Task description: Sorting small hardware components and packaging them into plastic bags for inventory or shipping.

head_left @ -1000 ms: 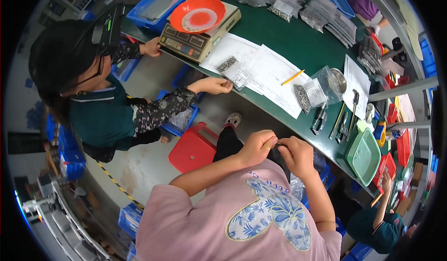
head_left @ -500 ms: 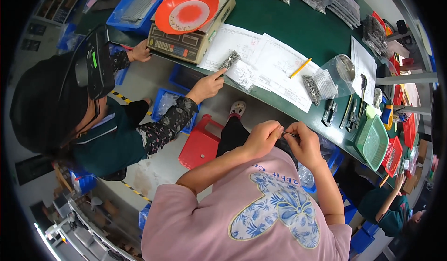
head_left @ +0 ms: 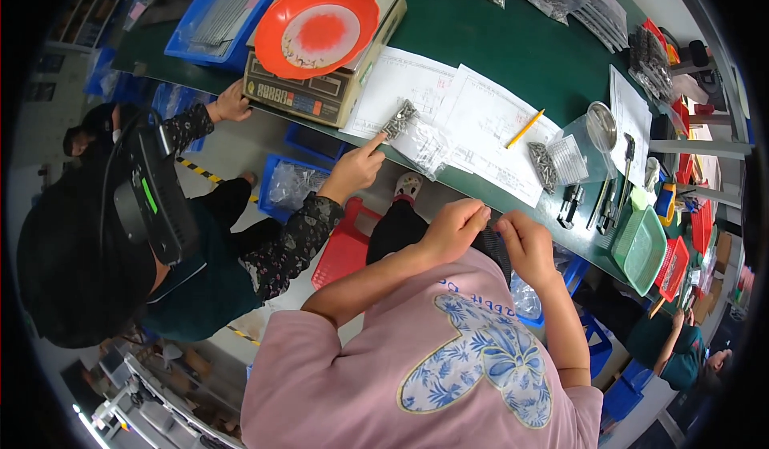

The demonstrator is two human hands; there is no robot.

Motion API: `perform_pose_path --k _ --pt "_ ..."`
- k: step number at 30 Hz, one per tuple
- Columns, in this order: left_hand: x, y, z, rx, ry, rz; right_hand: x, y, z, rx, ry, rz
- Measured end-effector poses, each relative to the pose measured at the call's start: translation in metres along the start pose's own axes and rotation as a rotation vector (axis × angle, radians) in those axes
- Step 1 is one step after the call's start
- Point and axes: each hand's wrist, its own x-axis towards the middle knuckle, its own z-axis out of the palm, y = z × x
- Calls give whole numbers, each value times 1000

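Observation:
In front of my body, near the table's front edge, my left hand (head_left: 455,231) is closed with thumb and fingertips together. A short gap away, my right hand (head_left: 526,246) is curled closed too, thumb against the bent fingers. Whatever they pinch is too small or hidden to make out. On the table beyond lie a clear bag of small metal parts (head_left: 546,167) and printed sheets (head_left: 485,132) with a yellow pencil (head_left: 525,128) on top. A co-worker's finger touches another bag of metal parts (head_left: 400,119) to the left.
A scale (head_left: 300,96) carries an orange plate (head_left: 280,36), beside a blue bin (head_left: 192,36). Toward the right are a tipped clear jar (head_left: 594,140), dark hand tools (head_left: 570,206), and a green basket (head_left: 641,245). A red stool (head_left: 344,245) stands below the table.
My two hands have drawn slightly apart; the small dark thing between their fingertips no longer shows. The co-worker's head has lowered, and the view has shifted a little.

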Motion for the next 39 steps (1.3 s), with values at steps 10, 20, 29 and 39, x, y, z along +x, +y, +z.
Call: perform_pose_path --k 10,20,29,39 --pt "21 -21 5 -242 -129 -136 16 16 14 387 135 239" --pt "43 -56 -66 1060 191 112 29 147 44 239 634 603" --pt "57 -79 -59 1198 91 120 25 160 65 -28 539 808" --pt "61 -85 -59 1162 0 132 32 152 77 -51 642 831"
